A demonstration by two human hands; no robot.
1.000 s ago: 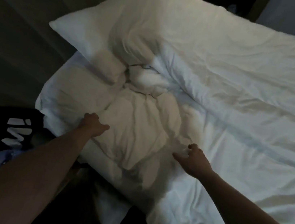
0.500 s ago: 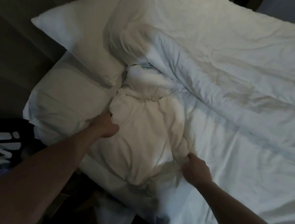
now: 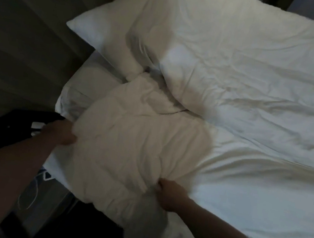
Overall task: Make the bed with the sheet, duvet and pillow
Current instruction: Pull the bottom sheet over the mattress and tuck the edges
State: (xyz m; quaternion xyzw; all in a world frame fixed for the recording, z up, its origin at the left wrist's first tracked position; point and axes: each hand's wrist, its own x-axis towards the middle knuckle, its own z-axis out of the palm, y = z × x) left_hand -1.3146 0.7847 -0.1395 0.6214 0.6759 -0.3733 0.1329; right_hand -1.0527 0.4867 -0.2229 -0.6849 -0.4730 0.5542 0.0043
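In a dim bedroom, a white bed (image 3: 71, 88) fills the view beside a dark wall. A cream pillow (image 3: 128, 145) sits at the near edge of the mattress, gripped at both sides: the left hand (image 3: 60, 132) pinches its left edge, and the right hand (image 3: 169, 196) has its fingers curled into the lower right corner. The duvet (image 3: 256, 92) lies rumpled across the bed, a second pillow (image 3: 106, 39) at the head. The step appears to be lifting the pillow for placing; next, carry it toward the head. Half a second ago it lay bunched farther in.
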